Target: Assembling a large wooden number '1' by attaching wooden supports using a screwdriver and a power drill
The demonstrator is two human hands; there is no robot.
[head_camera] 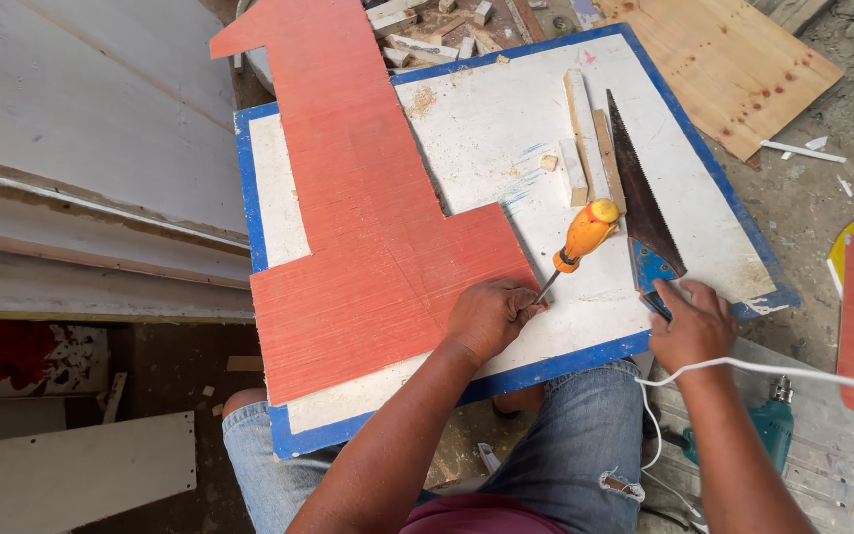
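Left hand [489,314] rests on the white board with blue edging [506,129], at the lower right corner of the red-orange cut panel [368,227]. Its fingers [521,302] are curled closed around the metal shaft of a screwdriver [575,242], close to the tip. The screwdriver's orange and yellow handle points up and away from the person, tilted to the right. The tip is hidden by the fingers; contact with the board cannot be confirmed.

Right hand [689,324] lies at the right lower edge of the white board. Its fingers rest on the blue handle of a hand saw [640,203]. Whether they are closed around the handle or merely laid on it cannot be told from this view. The saw lies flat on the board, dark blade pointing away from the person, teeth to the right.

Just left of the saw blade lie several pale wooden strips [585,138], touching or nearly touching one another. A small wood offcut [549,162] lies beside them.

The board rests across the person's knees, in blue jeans [585,435]. A white cord [763,369] crosses the right wrist. A teal power drill [771,425] lies lower right. A plywood sheet [724,59] lies on the ground at upper right. White panels [81,129] are stacked at left.
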